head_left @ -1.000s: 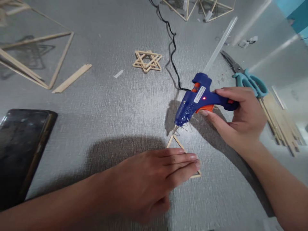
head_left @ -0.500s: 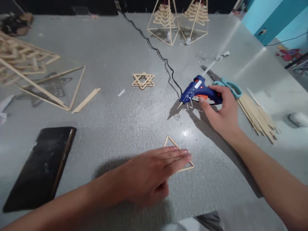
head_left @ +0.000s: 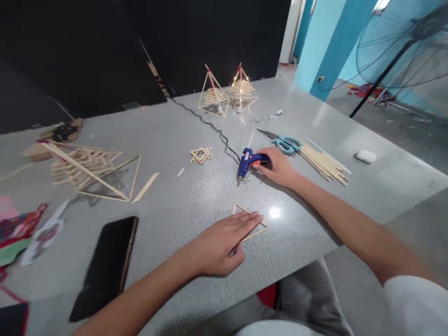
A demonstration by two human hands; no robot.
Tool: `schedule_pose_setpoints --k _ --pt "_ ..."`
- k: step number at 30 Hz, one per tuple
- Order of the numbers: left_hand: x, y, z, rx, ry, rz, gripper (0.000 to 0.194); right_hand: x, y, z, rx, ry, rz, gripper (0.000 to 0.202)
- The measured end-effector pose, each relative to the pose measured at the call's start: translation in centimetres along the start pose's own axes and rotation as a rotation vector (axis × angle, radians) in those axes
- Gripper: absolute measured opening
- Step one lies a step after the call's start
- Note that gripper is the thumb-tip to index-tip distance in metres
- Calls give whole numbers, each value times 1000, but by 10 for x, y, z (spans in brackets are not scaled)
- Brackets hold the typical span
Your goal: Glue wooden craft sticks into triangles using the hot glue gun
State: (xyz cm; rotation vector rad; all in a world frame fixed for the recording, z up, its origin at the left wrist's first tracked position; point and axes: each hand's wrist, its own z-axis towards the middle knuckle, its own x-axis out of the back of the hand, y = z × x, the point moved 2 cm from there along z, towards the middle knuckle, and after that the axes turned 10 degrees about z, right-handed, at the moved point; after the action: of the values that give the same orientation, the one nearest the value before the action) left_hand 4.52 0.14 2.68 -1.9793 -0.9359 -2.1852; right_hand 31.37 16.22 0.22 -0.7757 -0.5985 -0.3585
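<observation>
Head: right hand around glue gun, left hand flat on triangle near edge.

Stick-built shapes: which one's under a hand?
The flat triangle, under the left hand; no hand touches the star, the large pyramid or the two back pyramids.

The left hand covers part of the stick triangle; the right edge crops the fan.
</observation>
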Motion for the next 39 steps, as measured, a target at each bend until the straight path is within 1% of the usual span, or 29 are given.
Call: schedule_pose_setpoints --k 4,9,13,25,33,39 --pt "-2 -1 -2 8 -2 28 89 -3 2 0 5 -30 -30 45" --pt "-2 -2 -2 17 -12 15 94 -4 2 -1 -15 -35 -66 51" --pt "-1 -2 0 24 -30 15 91 -4 4 -2 -38 -39 -85 53" --pt "0 0 -2 47 -46 0 94 -7 9 -2 -37 -38 -83 54" --pt "-2 -1 -2 37 -38 12 92 -7 9 -2 -24 -28 -80 52" --pt "-2 -1 -2 26 -21 -5 95 -7 11 -2 -19 -19 -81 52"
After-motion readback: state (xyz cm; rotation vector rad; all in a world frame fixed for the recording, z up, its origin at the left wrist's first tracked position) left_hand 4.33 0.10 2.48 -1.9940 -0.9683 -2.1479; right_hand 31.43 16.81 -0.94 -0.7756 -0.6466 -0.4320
